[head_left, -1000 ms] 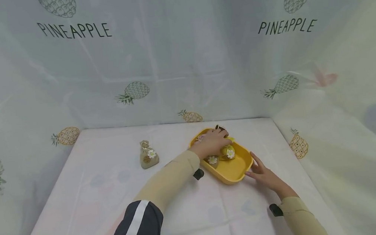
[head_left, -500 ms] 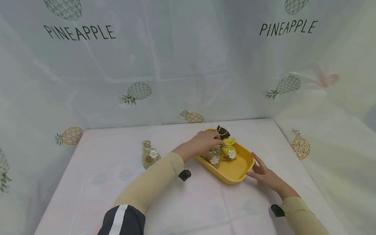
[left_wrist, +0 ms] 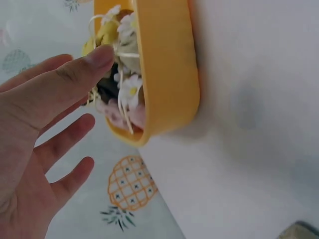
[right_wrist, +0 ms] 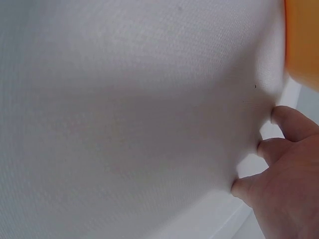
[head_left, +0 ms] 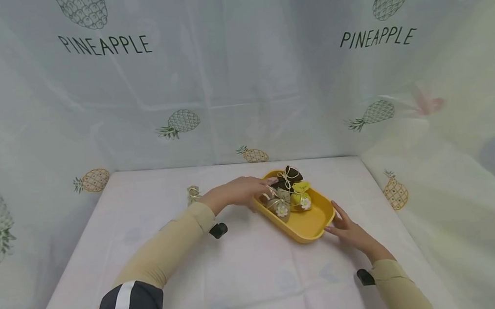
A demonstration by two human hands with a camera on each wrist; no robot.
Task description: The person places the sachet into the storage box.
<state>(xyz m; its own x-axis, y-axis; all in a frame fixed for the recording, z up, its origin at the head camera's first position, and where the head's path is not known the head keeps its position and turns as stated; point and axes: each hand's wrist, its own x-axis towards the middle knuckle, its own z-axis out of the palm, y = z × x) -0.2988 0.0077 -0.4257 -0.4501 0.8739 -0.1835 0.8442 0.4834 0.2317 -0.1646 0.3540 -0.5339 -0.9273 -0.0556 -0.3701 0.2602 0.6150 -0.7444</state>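
Observation:
A yellow tray [head_left: 316,218] lies at an angle on the table, with several small drawstring pouches at its far end. Among them are a dark brown pouch [head_left: 292,174], a yellow pouch [head_left: 301,198] and a beige pouch [head_left: 280,208] with a white flower. A pink pouch [left_wrist: 115,114] shows at the end in the left wrist view. My left hand [head_left: 235,193] is over the tray's left end, fingers spread and holding nothing. At the near right corner, my right hand [head_left: 349,231] rests against the tray with fingers extended, fingertips down near the tablecloth in the right wrist view.
Another beige pouch [head_left: 193,193] stands on the table left of the tray, partly hidden behind my left hand and wrist. A white cloth [head_left: 258,281] covers the table. Pineapple-print curtains [head_left: 240,76] hang behind and at both sides.
My left hand has drawn back leftward from over the pouches, leaving the dark brown and beige ones more exposed. The right hand and the tray hold nearly the same place.

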